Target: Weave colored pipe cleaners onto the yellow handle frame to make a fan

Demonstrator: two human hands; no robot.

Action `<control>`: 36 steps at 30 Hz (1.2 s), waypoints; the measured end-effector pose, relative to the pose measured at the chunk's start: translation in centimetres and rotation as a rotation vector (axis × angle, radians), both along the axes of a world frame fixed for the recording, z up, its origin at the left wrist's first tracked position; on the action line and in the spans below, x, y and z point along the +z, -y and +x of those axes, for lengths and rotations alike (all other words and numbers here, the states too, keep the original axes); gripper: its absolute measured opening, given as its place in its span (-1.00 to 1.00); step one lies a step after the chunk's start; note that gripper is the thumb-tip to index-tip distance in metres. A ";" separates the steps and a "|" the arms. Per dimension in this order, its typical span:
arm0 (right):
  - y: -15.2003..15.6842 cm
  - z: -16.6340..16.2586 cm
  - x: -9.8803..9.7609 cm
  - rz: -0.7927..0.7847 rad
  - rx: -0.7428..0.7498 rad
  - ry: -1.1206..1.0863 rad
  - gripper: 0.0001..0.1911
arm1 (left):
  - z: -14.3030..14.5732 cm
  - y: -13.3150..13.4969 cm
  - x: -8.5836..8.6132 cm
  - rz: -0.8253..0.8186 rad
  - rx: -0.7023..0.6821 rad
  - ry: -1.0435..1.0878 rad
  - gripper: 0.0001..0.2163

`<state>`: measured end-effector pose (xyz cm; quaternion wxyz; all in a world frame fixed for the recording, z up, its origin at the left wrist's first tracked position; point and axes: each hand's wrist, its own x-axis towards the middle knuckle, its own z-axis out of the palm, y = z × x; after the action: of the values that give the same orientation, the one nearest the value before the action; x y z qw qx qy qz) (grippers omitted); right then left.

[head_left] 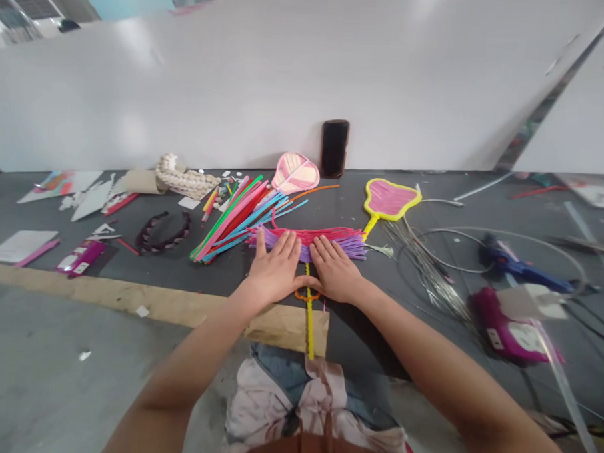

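Head view: left hand (272,273) and right hand (338,276) lie flat, fingers (283,246) extended and clasping nothing, over red and purple pipe cleaners (350,247) mid-table; these seem light, soft, bendable, best taken mid-bundle.

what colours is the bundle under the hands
The bundle is purple and pinkish red, seen in the head view.

Gap between purple stems (354,247) and phone (334,149) (upright)
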<state>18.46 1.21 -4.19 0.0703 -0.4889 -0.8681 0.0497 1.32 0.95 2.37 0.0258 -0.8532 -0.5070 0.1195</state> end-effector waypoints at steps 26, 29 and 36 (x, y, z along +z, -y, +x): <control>-2.4 2.9 -0.9 -0.022 0.114 -0.348 -0.52 | -0.6 -3.5 -2.8 -0.202 0.094 0.085 -0.35; -2.6 3.2 -0.9 -0.028 0.119 -0.395 -0.52 | -0.8 -3.6 -3.1 -0.219 0.089 0.107 -0.29; -2.4 3.2 -0.2 0.002 0.005 -0.537 -0.51 | -0.8 -3.5 -2.6 -0.201 0.064 0.156 -0.29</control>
<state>21.66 3.59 -4.40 0.2984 -0.4559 -0.8196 0.1770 0.50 4.41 -0.22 -0.1033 -0.8416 -0.5199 0.1037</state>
